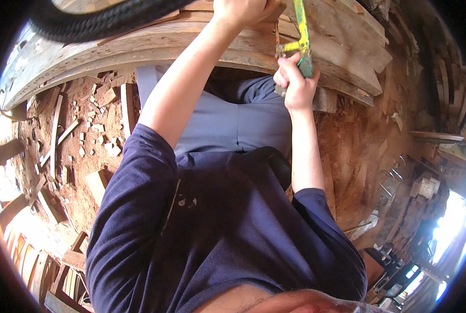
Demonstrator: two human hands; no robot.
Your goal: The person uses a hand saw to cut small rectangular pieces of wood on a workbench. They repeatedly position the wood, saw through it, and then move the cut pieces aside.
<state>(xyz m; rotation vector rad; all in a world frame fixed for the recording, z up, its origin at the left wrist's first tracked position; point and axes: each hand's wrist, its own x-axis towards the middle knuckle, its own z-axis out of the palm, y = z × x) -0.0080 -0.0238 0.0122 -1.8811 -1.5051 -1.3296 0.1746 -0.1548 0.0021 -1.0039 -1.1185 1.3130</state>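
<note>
My right hand (298,83) is wrapped round the green handle of a hacksaw (303,34) with a worn yellow-green frame. The saw points away from me, its thin blade on the left side of the frame beside the wood. My left hand (246,10), cut off in part by the top edge, is closed on a small piece of wood (274,14) at the bench, just left of the saw. Its fingertips are out of sight. Beneath both hands lies a thick plank workbench (342,57) with a worn, curved-looking front edge.
A thick black strap or hose (107,23) crosses the upper left, close to the camera. Wood offcuts (99,128) and narrow strips (57,133) litter the dirt floor on the left. At the right, stacked timber (405,208) and clutter stand near a bright opening.
</note>
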